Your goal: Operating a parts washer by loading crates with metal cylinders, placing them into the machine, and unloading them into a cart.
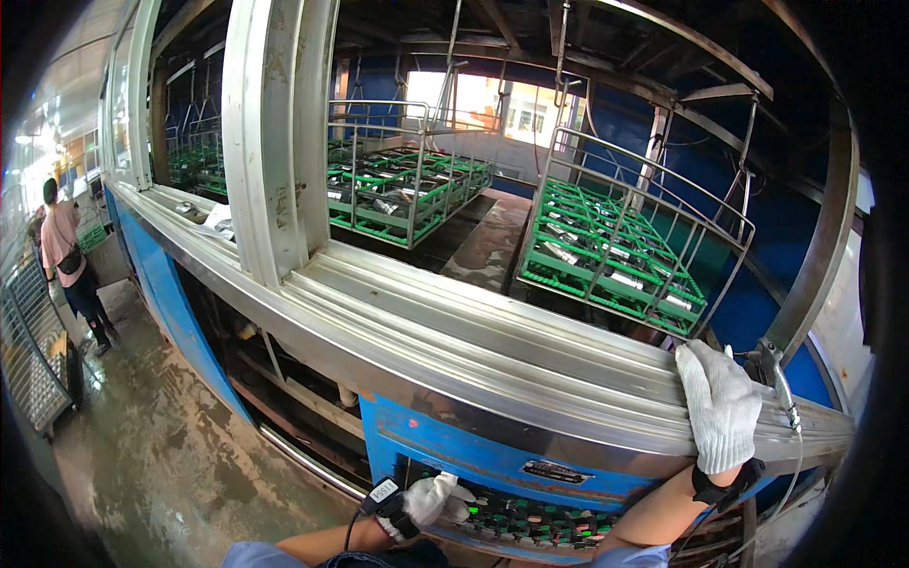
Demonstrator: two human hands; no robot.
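Observation:
My left hand, in a white knit glove with a dark strap and a small labelled device at the wrist, is at the left end of a panel of small coloured buttons. A few of the buttons glow green. Its fingers are partly stretched out; whether a fingertip presses a button I cannot tell. My right hand, also gloved and strapped, lies on the metal ledge at the right, its fingertips at the inner edge. Close beside it is a metal fitting with a thin cable.
Beyond the ledge hang two wire-framed carriers with green racks, holding several metallic cylindrical parts. A wide metal post rises from the ledge. At far left a person stands on the wet floor near a wire cart.

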